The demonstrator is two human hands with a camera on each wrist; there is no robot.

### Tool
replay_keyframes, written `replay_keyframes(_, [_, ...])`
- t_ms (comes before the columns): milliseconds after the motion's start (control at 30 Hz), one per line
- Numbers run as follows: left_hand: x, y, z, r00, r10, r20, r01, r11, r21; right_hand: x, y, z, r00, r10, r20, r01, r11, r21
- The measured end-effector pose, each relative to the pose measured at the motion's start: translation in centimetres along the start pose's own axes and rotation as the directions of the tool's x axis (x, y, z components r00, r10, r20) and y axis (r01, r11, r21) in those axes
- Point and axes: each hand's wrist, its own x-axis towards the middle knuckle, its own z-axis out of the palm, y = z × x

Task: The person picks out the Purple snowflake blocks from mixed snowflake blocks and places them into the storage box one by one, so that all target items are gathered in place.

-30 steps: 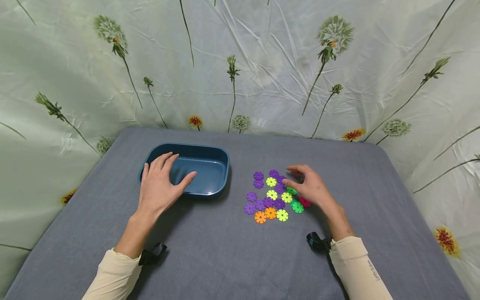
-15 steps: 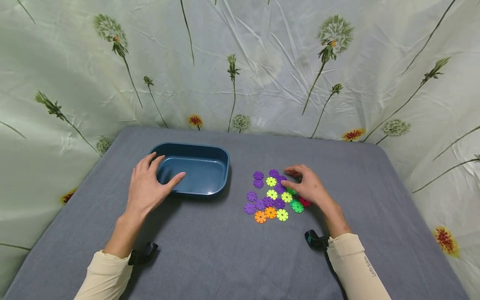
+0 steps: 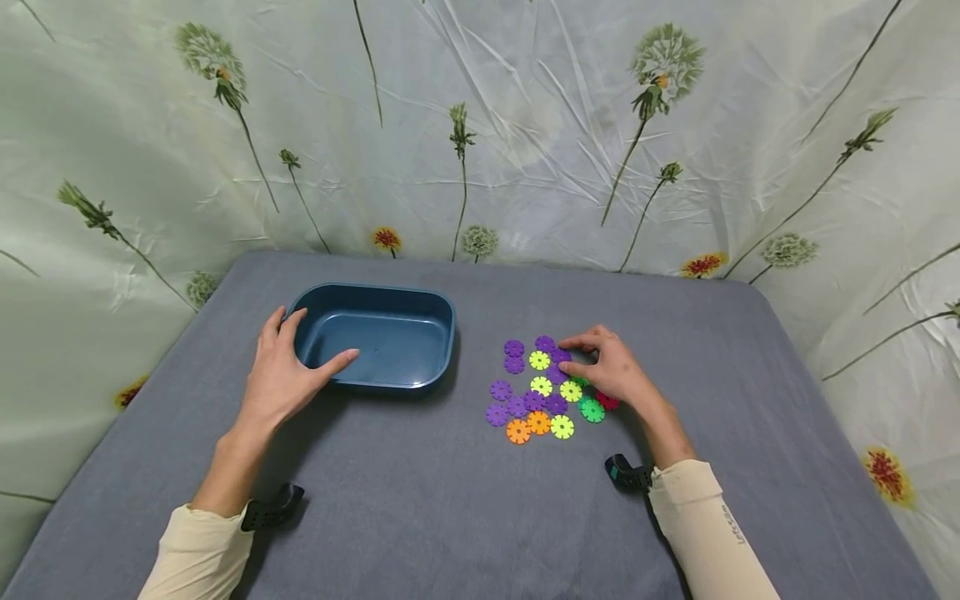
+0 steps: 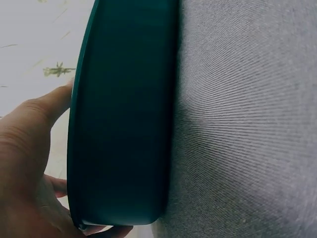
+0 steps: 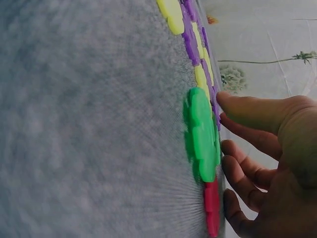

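Left hand (image 3: 281,383) leftward, at tray (image 3: 390,346)

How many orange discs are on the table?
2. One orange disc lies nearest the person; the other orange disc is just to its right, between it and a yellow disc. More could be hidden beneath the right hand.

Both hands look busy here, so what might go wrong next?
The discs lie crowded together, so the right hand might knock neighbours aside.

They also look thin and flat, so fingers may struggle to get under an edge.

The left hand is at the tray's left end; a bump could slide it along the cloth.
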Motion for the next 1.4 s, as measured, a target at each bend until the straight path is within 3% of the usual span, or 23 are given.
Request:
replay_keyframes(333, [0.10, -0.47, -0.48, 0.999, 0.035, 0.024, -0.034, 0.999, -0.035, 0.34, -0.40, -0.10, 1.000, 0.014, 0.008, -0.014, 1.000, -0.008])
replay_keyframes(800, [-0.18, -0.20, -0.77, 0.992, 0.048, 0.118, -0.046, 0.999, -0.017, 0.31, -0.47, -0.34, 0.999, 0.041, 0.013, -0.041, 0.998, 0.048])
replay_keyframes(1400, [-0.11, -0.35, -0.65, 0.981, 0.052, 0.185, -0.044, 0.998, -0.049, 0.31, -0.09, -0.53, 1.000, 0.009, -0.001, -0.008, 0.996, 0.094])
